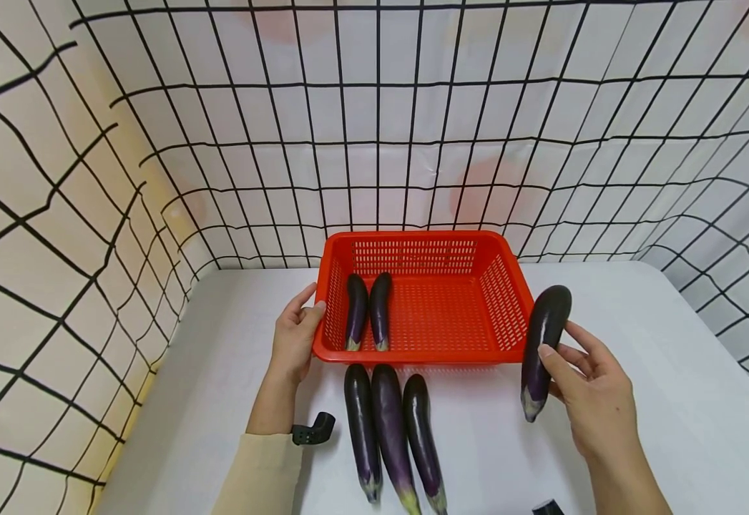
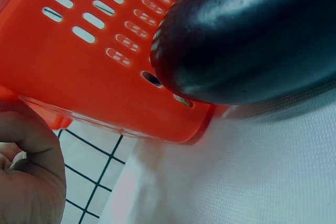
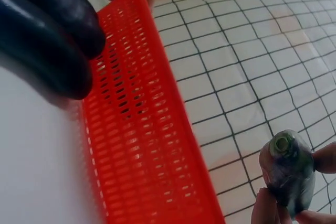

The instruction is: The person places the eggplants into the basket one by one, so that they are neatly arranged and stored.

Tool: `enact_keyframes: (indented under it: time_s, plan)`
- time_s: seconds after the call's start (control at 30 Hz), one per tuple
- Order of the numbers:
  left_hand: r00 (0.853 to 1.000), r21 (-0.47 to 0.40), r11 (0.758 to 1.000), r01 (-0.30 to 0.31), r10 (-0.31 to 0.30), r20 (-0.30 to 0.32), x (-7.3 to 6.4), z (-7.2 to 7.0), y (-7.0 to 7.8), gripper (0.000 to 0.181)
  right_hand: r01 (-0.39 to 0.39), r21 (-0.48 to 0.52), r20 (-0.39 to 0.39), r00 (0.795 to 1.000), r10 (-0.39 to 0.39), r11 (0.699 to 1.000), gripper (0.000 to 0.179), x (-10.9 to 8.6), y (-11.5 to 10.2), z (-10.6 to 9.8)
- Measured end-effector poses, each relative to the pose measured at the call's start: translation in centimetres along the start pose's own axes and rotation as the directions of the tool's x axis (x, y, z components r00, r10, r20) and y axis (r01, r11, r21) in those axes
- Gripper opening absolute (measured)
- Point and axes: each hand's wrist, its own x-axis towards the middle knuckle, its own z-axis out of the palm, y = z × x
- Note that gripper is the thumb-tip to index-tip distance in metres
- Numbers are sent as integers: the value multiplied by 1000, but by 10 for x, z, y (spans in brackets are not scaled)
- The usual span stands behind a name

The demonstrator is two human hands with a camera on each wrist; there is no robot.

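A red plastic basket (image 1: pixel 438 311) stands on the table with two eggplants (image 1: pixel 380 307) lying side by side at its left end. My left hand (image 1: pixel 293 340) grips the basket's left rim, thumb against the edge. Beyond the basket's right front corner, my right hand (image 1: pixel 596 393) holds a dark eggplant (image 1: pixel 546 322) between thumb and fingers, stem end down. The right wrist view shows that eggplant (image 3: pixel 287 169) stem first in the fingers. Three more eggplants (image 1: pixel 392 429) lie in a row in front of the basket; one looms large near the basket wall (image 2: pixel 31 40) in the left wrist view.
Black wire mesh (image 1: pixel 380 136) rises behind the basket and along both sides. The white tabletop (image 1: pixel 219 400) extends left and right of the basket. A black band with a small device (image 1: pixel 315 429) sits on the left wrist.
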Motion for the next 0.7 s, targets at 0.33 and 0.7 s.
enact_keyframes:
  time_s: [0.33, 0.7]
  plan:
    - [1000, -13, 1000, -13, 13, -3, 2, 1, -1, 47, 128, -96, 103, 988, -118, 987, 67, 11, -16, 15]
    - [1000, 15, 1000, -14, 14, 2, 0, 0, 0, 47, 180, -128, 189, 970, -154, 975, 66, 28, -25, 40]
